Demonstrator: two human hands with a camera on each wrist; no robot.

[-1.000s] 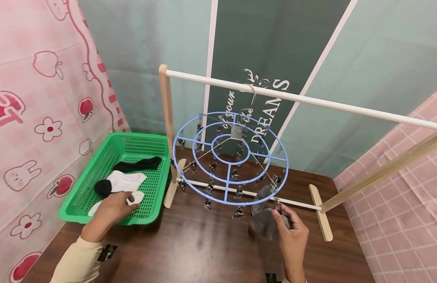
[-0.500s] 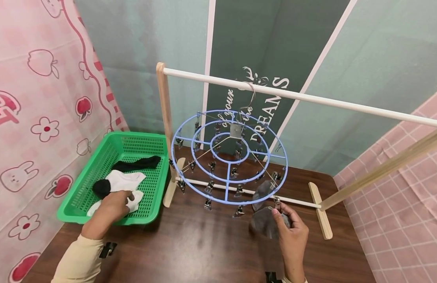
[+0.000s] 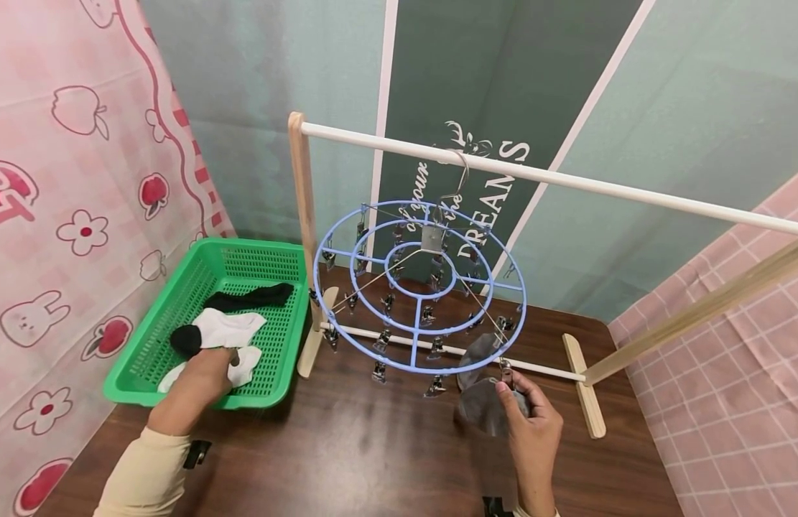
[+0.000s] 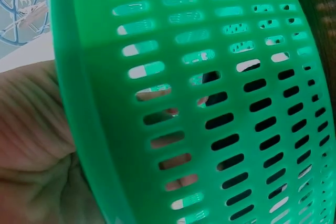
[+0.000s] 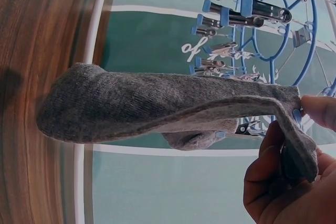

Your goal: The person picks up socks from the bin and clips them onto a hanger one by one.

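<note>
My right hand [image 3: 534, 431] pinches a small metal clip [image 3: 506, 368] at the near right rim of the round blue sock hanger [image 3: 416, 332]. A grey sock [image 5: 131, 103] hangs from there, its cuff bunched at my thumb and fingers in the right wrist view. Another grey sock [image 3: 479, 352] hangs just behind it. My left hand [image 3: 201, 380] reaches over the near wall of the green basket [image 3: 289, 373], onto a white sock [image 3: 245, 365]. Its fingertips are mostly hidden, so I cannot tell how they lie on that sock.
A white sock with a black toe [image 3: 230, 329] and a black sock [image 3: 250, 296] lie in the basket. The hanger hooks over the white rail [image 3: 567, 179] of a wooden stand, whose foot [image 3: 586, 388] rests on the brown table [image 3: 373, 445]. Several clips dangle under the hanger.
My left hand has sunk slightly and drawn back over the white sock, and its fingertips show less. My right hand stays at the clip with the grey sock.
</note>
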